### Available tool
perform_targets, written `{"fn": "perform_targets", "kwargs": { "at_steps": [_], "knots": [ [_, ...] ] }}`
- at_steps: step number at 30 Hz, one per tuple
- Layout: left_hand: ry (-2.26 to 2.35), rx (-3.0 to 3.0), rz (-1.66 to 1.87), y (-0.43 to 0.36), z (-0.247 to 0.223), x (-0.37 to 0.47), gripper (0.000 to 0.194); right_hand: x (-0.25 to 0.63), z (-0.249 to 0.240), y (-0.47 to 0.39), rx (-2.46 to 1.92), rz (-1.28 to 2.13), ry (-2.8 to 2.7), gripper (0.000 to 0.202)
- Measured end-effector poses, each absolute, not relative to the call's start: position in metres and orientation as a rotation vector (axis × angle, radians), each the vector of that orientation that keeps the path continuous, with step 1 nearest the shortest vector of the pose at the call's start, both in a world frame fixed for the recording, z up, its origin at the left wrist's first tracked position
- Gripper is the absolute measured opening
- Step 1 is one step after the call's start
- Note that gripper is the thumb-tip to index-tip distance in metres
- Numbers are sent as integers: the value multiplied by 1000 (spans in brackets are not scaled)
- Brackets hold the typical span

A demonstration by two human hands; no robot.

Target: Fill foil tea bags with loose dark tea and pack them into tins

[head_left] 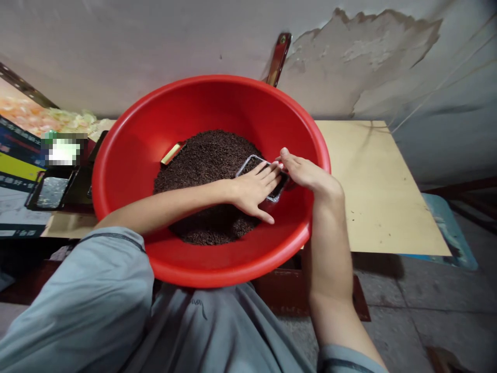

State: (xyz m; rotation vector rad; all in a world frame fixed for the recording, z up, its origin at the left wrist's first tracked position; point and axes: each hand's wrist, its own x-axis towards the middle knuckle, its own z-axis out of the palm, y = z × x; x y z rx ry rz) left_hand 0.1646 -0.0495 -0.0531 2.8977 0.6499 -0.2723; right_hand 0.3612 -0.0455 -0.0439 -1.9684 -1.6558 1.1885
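Note:
A clear plastic container (pixel 249 159) holds dark loose bits and sits at the right of a heap of the same dark, tea-like bits (pixel 209 166) in a big red basin (pixel 212 277). My left hand (pixel 254 189) lies flat over the container, palm down, with its fingers stretched out and the thumb apart. At the container's right end is my right hand (pixel 306 171), closed at its edge, thumb uppermost; part of its fingers is hidden. A small box with a gold side (pixel 173 154) rests at the heap's left edge, against the basin wall.
The basin stands on a pale board (pixel 380 186) near a wall with peeling paint (pixel 373 46). A dark red wooden bar (pixel 279 59) leans behind it. Black trays (pixel 72 189) and a printed box (pixel 17 181) are on the left. A blue stool (pixel 452 228) is at right.

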Motion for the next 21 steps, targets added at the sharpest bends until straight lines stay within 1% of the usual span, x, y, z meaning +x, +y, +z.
{"fn": "perform_targets", "kwargs": {
  "at_steps": [2,3,5,7,8,10,11,13,16,19,21],
  "knots": [
    [573,2824,-213,-47,-51,164,124,361,-44,-45,-1953,1208,-1651,82],
    [541,2771,-178,-44,-48,163,117,361,-43,-46,-1950,1211,-1658,83],
    [520,2646,-71,-35,-42,158,94,361,-43,-46,-1931,1215,-1677,85],
    [619,2526,116,-23,-39,146,71,361,-42,-47,-1919,1213,-1688,88],
    [712,2481,213,-16,-41,137,66,361,-41,-48,-1924,1203,-1688,89],
    [947,2442,327,-5,-51,115,66,360,-41,-48,-1958,1171,-1680,91],
    [1074,2454,301,-1,-59,103,68,360,-41,-47,-1977,1163,-1673,92],
    [1285,2474,72,1,-78,78,84,360,-41,-46,-2005,1151,-1667,91],
    [1191,2514,-279,-13,-102,54,91,361,-43,-44,-2014,1132,-1677,90],
    [1145,2660,-354,-33,-112,50,89,364,-46,-43,-1981,1136,-1700,93],
    [1185,2712,-333,-39,-113,53,73,365,-47,-43,-1974,1133,-1708,96]
  ]
}}
